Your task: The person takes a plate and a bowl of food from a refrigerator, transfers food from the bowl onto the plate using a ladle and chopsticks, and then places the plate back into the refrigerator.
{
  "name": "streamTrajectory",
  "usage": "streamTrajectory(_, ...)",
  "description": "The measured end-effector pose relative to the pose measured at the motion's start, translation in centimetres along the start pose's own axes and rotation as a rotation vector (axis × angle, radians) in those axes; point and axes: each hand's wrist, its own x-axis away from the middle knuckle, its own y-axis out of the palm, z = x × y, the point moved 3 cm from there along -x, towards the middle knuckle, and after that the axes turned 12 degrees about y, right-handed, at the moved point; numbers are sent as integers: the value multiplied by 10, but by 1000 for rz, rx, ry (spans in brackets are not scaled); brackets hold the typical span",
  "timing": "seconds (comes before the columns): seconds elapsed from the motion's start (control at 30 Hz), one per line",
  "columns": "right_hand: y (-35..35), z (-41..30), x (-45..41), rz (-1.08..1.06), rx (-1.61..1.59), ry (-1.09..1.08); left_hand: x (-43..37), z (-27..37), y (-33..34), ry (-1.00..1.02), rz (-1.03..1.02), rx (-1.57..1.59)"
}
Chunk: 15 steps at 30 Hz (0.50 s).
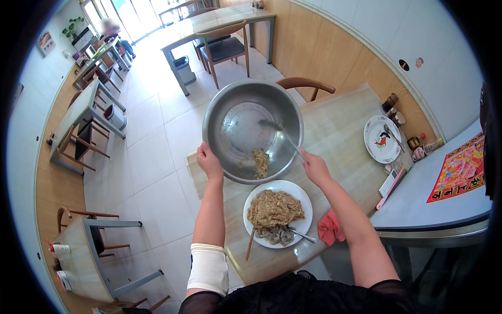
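My left hand [209, 160] grips the left rim of a large stainless steel basin [243, 117], which is tilted towards me. In my right hand [315, 168] is the handle of a metal spoon [290, 140]; its head rests inside the basin. A small clump of minced filling [261, 161] clings to the basin's near wall. Just below the basin, a white plate [307, 214] holds a big mound of the same mince [274, 208] and several raw peeled shrimp [279, 236]. A second spoon [304, 234] and a wooden chopstick [250, 244] lean on that plate.
A red cloth [330, 227] lies by my right forearm. On the table's [341, 133] right side are a rooster-patterned plate [370, 139] with cutlery, condiment bottles [425, 149] and a white handheld device [388, 182]. Chairs [225, 47] and tables stand beyond; a person [111, 33] sits far off.
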Motion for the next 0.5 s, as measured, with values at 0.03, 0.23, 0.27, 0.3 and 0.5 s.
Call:
streamTrajectory(0.03,0,1,-3,2,1,2,2,-1,3,-1,-3,2)
streamTrajectory(0.23,20,-3,12,-264,241,-105,-1,-8,-6,-58,46,20)
streamTrajectory(0.27,18,-3,10,-192,164,-101,-2,-9,-8,-32,36,4)
streamTrajectory(0.3,15,-1,10,-121,90,-89,-1,-6,-6,-12,21,-10)
streamTrajectory(0.5,12,5,6,-256,254,-63,-1,-8,-1,-32,85,9)
